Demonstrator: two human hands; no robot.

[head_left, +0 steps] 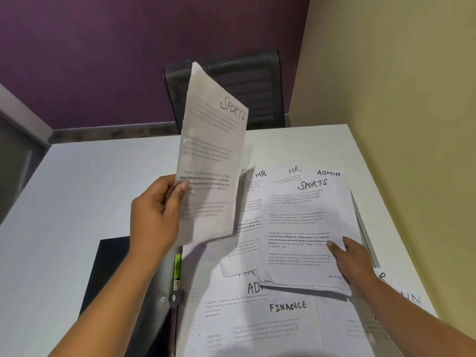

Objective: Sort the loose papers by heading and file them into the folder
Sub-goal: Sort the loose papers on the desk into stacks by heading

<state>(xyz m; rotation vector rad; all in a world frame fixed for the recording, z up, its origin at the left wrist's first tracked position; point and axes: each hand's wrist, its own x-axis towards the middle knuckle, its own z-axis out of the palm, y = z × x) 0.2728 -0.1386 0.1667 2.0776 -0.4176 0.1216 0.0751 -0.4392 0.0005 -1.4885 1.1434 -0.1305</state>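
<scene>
My left hand [157, 215] pinches the left edge of a sheet headed SPORTS [211, 155] and holds it upright above the table. A second SPORTS sheet [304, 228] lies on top of a small stack at the right, and my right hand [353, 261] rests on its lower right part with fingers fairly straight. Around and under that stack lie loose papers headed HR [260, 174], ADMIN [328, 173] and FINANCE [288, 306]. The black folder [113, 274] lies open at the lower left, partly behind my left forearm.
The white table [90, 181] stretches bare to the left and back. A black mesh chair [257, 86] stands behind the table's far edge. A yellow wall [399, 124] runs along the right side. A green strip [177, 266] shows at the folder's spine.
</scene>
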